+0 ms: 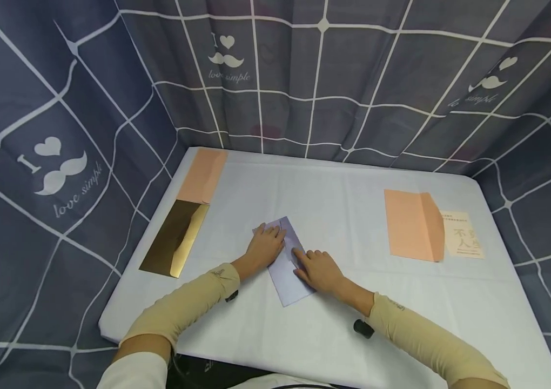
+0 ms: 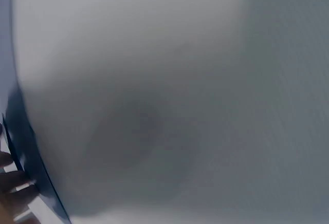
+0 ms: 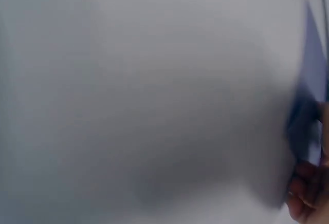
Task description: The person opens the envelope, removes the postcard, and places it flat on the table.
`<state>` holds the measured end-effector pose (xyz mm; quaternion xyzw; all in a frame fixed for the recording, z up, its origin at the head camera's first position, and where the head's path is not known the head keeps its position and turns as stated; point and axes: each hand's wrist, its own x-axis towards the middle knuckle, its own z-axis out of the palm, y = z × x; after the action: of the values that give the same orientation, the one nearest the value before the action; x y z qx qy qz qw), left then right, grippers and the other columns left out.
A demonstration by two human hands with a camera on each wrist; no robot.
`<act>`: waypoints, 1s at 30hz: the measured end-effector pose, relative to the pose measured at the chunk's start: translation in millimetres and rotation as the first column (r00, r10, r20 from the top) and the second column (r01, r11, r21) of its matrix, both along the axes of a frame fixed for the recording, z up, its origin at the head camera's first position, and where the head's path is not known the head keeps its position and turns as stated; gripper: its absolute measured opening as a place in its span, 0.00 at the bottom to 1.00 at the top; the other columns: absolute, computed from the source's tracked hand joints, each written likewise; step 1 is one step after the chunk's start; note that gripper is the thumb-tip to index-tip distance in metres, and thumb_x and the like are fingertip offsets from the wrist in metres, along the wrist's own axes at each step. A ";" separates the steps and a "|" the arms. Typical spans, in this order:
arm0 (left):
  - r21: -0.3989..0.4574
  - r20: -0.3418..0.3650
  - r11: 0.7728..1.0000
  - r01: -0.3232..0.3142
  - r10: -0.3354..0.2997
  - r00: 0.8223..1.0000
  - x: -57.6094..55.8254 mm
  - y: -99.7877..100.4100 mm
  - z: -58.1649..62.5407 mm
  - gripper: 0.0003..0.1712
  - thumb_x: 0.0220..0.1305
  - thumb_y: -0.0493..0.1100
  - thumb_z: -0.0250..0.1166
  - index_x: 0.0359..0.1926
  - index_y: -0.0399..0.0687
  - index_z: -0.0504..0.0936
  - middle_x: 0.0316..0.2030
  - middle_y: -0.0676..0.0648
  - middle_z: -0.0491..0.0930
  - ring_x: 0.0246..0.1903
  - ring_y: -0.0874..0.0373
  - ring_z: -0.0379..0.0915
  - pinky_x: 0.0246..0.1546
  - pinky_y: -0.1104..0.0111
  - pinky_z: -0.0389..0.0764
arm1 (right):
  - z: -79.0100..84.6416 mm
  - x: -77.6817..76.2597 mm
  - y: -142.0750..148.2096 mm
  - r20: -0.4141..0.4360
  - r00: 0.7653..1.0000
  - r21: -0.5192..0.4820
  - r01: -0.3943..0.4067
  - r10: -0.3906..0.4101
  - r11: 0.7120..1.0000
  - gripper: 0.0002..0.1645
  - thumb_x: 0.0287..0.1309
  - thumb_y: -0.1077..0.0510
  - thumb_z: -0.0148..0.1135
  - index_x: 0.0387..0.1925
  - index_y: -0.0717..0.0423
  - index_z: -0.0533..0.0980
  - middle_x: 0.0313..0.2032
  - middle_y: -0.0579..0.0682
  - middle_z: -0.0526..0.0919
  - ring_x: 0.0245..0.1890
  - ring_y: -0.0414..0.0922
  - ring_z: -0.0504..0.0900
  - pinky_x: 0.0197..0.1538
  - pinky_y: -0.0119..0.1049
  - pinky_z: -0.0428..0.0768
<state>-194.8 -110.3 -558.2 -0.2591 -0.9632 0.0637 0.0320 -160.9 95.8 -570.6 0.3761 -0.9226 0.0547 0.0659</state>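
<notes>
A lavender paper envelope (image 1: 286, 283) lies at a slant on the white table before me. My left hand (image 1: 266, 247) lies on its upper left part with the fingers stretched forward. At the right side of the envelope my right hand (image 1: 321, 271) touches the paper, index finger extended and thumb apart from it. The left wrist view catches fingers (image 2: 13, 183) at the envelope's dark, shaded edge (image 2: 31, 147). In the right wrist view the envelope (image 3: 312, 62) stands at the far right, beside partly cropped, bent fingers (image 3: 304, 188).
On the left of the table (image 1: 353, 329) are a peach envelope (image 1: 202, 175) and a shiny gold sheet (image 1: 163, 243). On the right, another peach envelope (image 1: 411, 224) overlaps a cream printed card (image 1: 463, 235). Dark checked curtains (image 1: 285, 65) surround the table.
</notes>
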 end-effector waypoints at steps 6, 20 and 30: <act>0.137 0.223 0.987 0.083 -0.112 0.968 -1.6 4.7 -1.2 0.30 0.76 0.52 0.42 0.72 0.43 0.56 0.71 0.43 0.55 0.69 0.49 0.49 0.66 0.50 0.53 | -8.9 22.7 -13.8 -0.103 0.990 0.004 0.101 -0.100 0.995 0.36 0.63 0.41 0.55 0.65 0.58 0.66 0.23 0.54 0.78 0.21 0.50 0.79 0.21 0.40 0.75; 0.232 0.154 0.941 0.248 -0.287 0.945 -0.2 -12.5 -23.4 0.32 0.77 0.48 0.40 0.72 0.33 0.50 0.72 0.37 0.48 0.71 0.47 0.39 0.69 0.53 0.42 | -6.2 26.7 -24.7 -0.186 0.973 -0.078 0.121 -0.134 0.990 0.42 0.55 0.54 0.60 0.68 0.62 0.57 0.07 0.45 0.66 0.04 0.36 0.59 0.07 0.28 0.61; 0.215 0.135 0.944 0.250 -0.282 0.950 -2.8 -11.9 -27.1 0.33 0.77 0.52 0.39 0.72 0.33 0.51 0.72 0.38 0.48 0.71 0.48 0.40 0.69 0.56 0.41 | -1.9 20.9 12.5 -0.255 0.948 -0.162 0.154 -0.192 0.975 0.33 0.47 0.62 0.71 0.57 0.58 0.71 0.26 0.52 0.74 0.18 0.45 0.71 0.17 0.32 0.69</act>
<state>-197.6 -122.2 -585.3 -0.3873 -0.9201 -0.0574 -0.0136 -140.1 108.3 -572.5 0.2919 -0.9285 0.0619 0.2212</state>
